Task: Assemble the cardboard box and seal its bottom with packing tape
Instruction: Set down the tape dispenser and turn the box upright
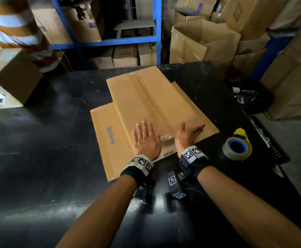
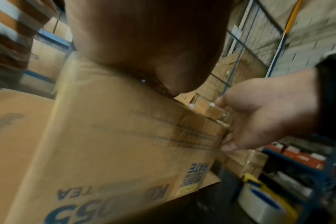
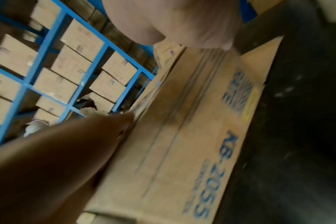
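This is a warehouse or stockroom used for packing. Blue steel shelving (image 1: 110,42) is crammed with brown cartons (image 3: 71,66), more open cartons (image 1: 205,42) stand stacked on the floor, and a scuffed black worktable (image 1: 47,140) holds flattened cardboard (image 1: 146,104) and a tape dispenser (image 1: 237,146).

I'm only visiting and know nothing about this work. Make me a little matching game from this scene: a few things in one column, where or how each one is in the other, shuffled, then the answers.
Things:
1. left hand
2. right hand
3. roll of clear packing tape in its yellow dispenser
4. flattened brown cardboard box

States:
A. lies on the black table, under both hands
B. sits on the table to the person's right, untouched
C. pressed palm-down, fingers straight
D. tilted on its edge, thumb up

Pairs: 1-C, 2-D, 3-B, 4-A
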